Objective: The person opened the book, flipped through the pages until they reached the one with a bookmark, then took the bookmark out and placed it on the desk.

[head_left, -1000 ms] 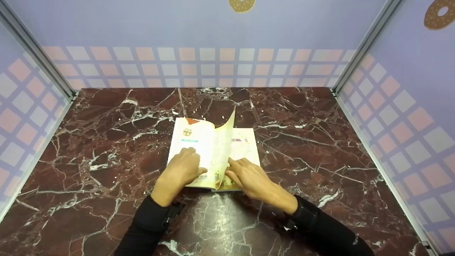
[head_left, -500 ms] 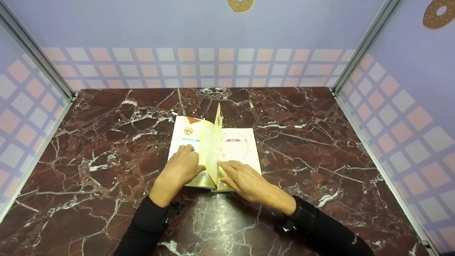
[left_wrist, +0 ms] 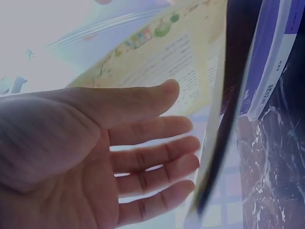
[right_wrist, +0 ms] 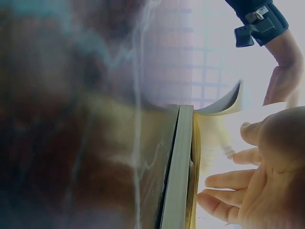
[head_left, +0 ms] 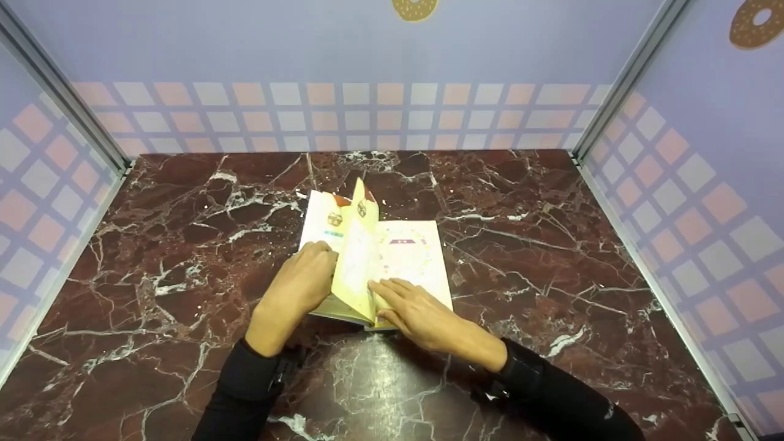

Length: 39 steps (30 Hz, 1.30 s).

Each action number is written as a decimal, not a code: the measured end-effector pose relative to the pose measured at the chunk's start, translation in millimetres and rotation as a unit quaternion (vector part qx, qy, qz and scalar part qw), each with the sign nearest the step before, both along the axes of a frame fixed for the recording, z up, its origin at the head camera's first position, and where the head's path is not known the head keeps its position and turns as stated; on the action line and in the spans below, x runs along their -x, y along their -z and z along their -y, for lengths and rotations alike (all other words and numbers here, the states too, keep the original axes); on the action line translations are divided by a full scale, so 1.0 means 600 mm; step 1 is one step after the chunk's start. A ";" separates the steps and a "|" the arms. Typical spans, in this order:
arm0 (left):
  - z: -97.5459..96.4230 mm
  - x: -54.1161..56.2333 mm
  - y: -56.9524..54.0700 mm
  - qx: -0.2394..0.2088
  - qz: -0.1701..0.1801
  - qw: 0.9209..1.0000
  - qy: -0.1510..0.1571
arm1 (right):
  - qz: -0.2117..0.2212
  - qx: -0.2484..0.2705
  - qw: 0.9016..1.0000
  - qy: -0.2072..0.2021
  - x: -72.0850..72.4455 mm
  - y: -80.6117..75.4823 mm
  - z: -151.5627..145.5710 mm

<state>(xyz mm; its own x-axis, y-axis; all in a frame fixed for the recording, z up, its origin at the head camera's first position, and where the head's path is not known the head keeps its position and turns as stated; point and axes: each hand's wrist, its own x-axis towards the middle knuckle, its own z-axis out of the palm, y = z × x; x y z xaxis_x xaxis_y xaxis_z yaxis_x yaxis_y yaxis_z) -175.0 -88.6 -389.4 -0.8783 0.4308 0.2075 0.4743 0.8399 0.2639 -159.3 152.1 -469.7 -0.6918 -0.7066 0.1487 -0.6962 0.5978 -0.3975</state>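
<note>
Book (head_left: 411, 257) — open; yellowish leaf (head_left: 356, 257) raised

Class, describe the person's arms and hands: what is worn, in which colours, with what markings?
The left hand and right hand are bare, without gloves. Both arms wear black fabric sleeves; the right one has a small pale mark. At the left wrist, a dark band carries a silvery fitting and a dark, boxy piece.
</note>
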 end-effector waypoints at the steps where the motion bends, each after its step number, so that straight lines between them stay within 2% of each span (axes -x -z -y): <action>1: 0.001 0.000 -0.002 -0.005 0.001 1.000 0.001 | -0.001 -0.001 1.000 -0.001 0.000 0.000 0.000; 5: 0.000 -0.001 -0.008 -0.021 0.001 1.000 0.004 | 0.000 -0.004 1.000 -0.004 -0.002 0.000 0.001; 12: -0.004 -0.011 -0.019 -0.039 -0.020 0.999 0.021 | -0.012 -0.003 1.000 -0.009 0.000 0.002 0.004; 17: -0.004 -0.022 -0.026 -0.042 -0.064 0.997 0.025 | -0.026 -0.003 1.000 -0.017 0.001 0.003 0.005; 21: -0.005 -0.030 -0.033 -0.041 -0.099 0.994 0.015 | -0.040 0.000 0.999 -0.025 0.001 0.004 0.006; 27: -0.010 -0.038 -0.043 -0.030 -0.117 0.993 0.009 | -0.041 0.002 0.999 -0.028 0.000 0.004 0.005; 34: -0.022 -0.041 -0.046 -0.031 -0.121 0.992 0.036 | -0.047 -0.001 0.998 -0.032 0.001 0.005 0.006; 39: -0.034 -0.042 -0.043 -0.039 -0.138 0.987 0.070 | -0.066 -0.001 0.997 -0.043 0.002 0.005 0.008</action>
<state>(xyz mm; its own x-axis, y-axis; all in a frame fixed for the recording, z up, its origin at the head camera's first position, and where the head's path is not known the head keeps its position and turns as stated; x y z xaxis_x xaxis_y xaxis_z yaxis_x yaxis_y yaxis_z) -149.5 -68.2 -363.8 -0.7169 0.5165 0.4682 0.6465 0.7438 0.1695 -160.2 147.3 -472.7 -0.6034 -0.7627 0.2328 -0.7908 0.5348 -0.2977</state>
